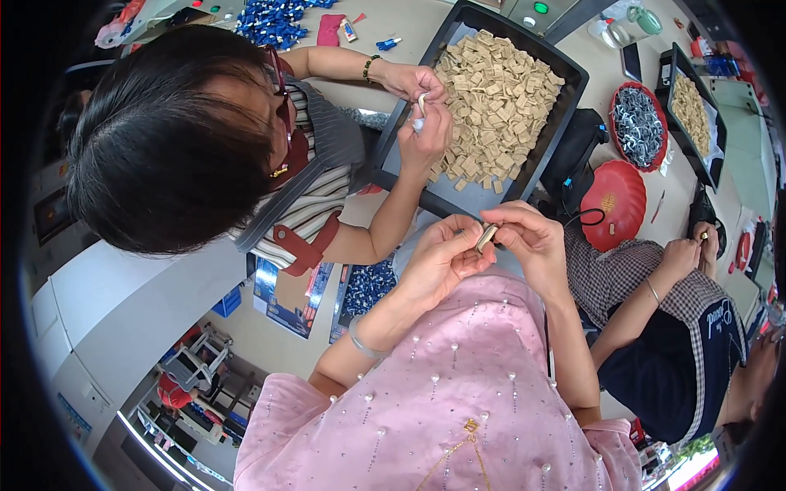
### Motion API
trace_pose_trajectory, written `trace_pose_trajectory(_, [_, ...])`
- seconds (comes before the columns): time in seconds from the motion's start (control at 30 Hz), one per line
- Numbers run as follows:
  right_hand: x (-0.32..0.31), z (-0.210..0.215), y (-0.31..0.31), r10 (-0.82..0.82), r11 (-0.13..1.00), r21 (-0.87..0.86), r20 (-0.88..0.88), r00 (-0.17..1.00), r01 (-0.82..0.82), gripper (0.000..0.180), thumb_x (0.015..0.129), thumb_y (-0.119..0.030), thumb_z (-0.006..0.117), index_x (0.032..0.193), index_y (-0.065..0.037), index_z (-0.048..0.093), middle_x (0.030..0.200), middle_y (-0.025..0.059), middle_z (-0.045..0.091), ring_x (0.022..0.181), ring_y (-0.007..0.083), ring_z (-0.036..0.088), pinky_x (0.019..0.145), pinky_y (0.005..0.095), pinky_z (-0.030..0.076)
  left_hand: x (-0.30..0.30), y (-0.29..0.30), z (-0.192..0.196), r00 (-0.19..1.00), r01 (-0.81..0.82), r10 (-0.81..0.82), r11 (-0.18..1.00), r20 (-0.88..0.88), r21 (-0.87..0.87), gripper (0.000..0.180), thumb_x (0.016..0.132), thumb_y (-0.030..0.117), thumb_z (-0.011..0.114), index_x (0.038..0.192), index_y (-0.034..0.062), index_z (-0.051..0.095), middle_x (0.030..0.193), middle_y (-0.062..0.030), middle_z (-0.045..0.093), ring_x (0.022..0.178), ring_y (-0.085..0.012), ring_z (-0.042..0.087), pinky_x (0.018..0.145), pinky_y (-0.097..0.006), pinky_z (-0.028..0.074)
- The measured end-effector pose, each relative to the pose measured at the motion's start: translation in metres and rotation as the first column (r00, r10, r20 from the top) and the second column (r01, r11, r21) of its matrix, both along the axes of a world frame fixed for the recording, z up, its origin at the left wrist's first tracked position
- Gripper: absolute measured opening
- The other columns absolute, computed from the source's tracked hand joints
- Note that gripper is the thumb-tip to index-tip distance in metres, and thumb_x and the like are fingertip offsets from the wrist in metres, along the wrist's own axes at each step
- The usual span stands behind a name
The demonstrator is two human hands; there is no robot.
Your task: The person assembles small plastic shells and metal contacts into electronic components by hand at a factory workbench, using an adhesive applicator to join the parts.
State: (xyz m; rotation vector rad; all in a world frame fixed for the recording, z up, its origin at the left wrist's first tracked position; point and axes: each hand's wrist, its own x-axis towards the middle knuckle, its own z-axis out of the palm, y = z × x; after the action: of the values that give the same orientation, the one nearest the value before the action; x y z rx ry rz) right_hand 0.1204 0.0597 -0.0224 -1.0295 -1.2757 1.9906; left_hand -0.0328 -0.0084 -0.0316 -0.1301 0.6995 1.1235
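My left hand and my right hand meet just in front of my pink top, fingertips pinched together. Between them is a small beige piece with a dark edge; its exact kind is too small to make out. Beyond my hands, a black tray holds a heap of small flat beige rectangular pieces. On the left, a co-worker's hands work over the tray's near left side with a small pale item between the fingers.
To the right are a red scalloped dish, another red dish of grey parts and a second black tray. A black bag-like item lies beside the big tray. Blue parts lie at the far left. Another co-worker sits at right.
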Motion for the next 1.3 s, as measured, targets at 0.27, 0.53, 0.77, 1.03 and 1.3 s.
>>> trace_pose_trajectory(0.27, [-0.009,-0.004,-0.009,-0.095,0.995,0.024,-0.061,0.994,0.097,0.019,0.082,0.006,0.061,0.101,0.005,0.065,0.101,0.0098,0.057,0.087,0.0137,0.060,0.077,0.0230,0.049,0.001,0.000,-0.001,0.999,-0.045,0.046,0.999,-0.022,0.024,0.019,0.093,0.015,0.055,0.099,0.0056,0.040,0.072,-0.0107,0.057,0.060,-0.0133,0.055,0.050,-0.019,0.037])
trace_pose_trajectory(0.53, [-0.010,-0.004,-0.012,-0.177,0.947,0.280,0.040,0.983,0.159,0.011,0.077,0.010,0.059,0.085,0.005,0.066,0.088,0.0106,0.061,0.075,0.0122,0.060,0.066,0.0221,0.049,0.001,0.002,0.006,0.993,0.025,-0.008,0.989,-0.115,0.146,0.024,0.093,0.012,0.055,0.101,0.0064,0.034,0.066,-0.0095,0.055,0.054,-0.0108,0.048,0.046,-0.020,0.032])
trace_pose_trajectory(0.77, [-0.008,0.000,-0.012,-0.180,0.915,0.385,0.130,0.975,0.117,0.011,0.071,0.006,0.063,0.081,0.002,0.067,0.080,0.0095,0.063,0.070,0.0147,0.060,0.063,0.0244,0.048,-0.005,0.005,0.011,0.986,0.128,-0.106,0.976,-0.126,0.177,0.025,0.092,0.016,0.057,0.101,0.0077,0.035,0.063,-0.0066,0.053,0.055,-0.0101,0.048,0.049,-0.020,0.030])
trace_pose_trajectory(1.03, [-0.013,-0.008,-0.021,-0.338,0.841,0.488,0.133,0.932,0.235,0.014,0.078,-0.002,0.069,0.090,0.003,0.067,0.091,0.0114,0.062,0.073,0.0141,0.060,0.065,0.0240,0.049,0.001,0.001,0.009,0.726,0.198,0.103,0.916,-0.680,0.350,0.027,0.089,0.009,0.059,0.109,0.0004,0.043,0.077,-0.0096,0.061,0.063,-0.0119,0.057,0.054,-0.021,0.044])
trace_pose_trajectory(1.3, [-0.018,-0.002,-0.019,-0.352,0.815,0.538,0.165,0.921,0.215,0.022,0.076,0.002,0.069,0.098,0.004,0.066,0.094,0.0129,0.064,0.077,0.0151,0.064,0.069,0.0248,0.052,0.002,0.003,0.011,0.028,0.314,0.348,0.887,-0.937,0.338,0.017,0.082,0.002,0.064,0.097,-0.0018,0.057,0.083,-0.0120,0.064,0.059,-0.0186,0.060,0.054,-0.028,0.048])
